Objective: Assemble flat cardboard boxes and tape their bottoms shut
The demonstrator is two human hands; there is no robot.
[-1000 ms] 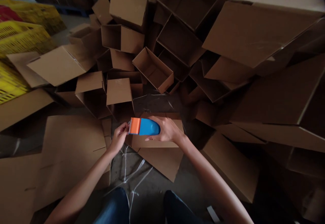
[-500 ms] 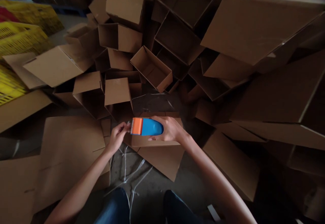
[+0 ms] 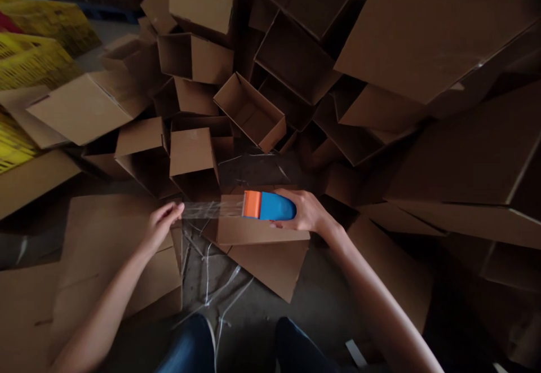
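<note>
My right hand [image 3: 306, 213] grips a blue tape dispenser [image 3: 270, 206] with an orange front end, held over a flat brown cardboard box [image 3: 257, 232] on the floor. A stretch of clear tape [image 3: 211, 209] runs from the dispenser to my left hand [image 3: 161, 226], whose fingertips pinch the tape's free end. The tape hangs taut between both hands, just above the box's left edge and a flattened carton [image 3: 114, 249].
A tall heap of open brown cardboard boxes [image 3: 253, 114] fills the far side and right. Yellow plastic crates [image 3: 29, 63] stand at the far left. Loose tape strands [image 3: 211, 288] lie on the floor by my knees [image 3: 190, 345].
My hands have moved apart: the left pulled leftward with the tape end, the right shifted the dispenser to the right, drawing out a length of clear tape.
</note>
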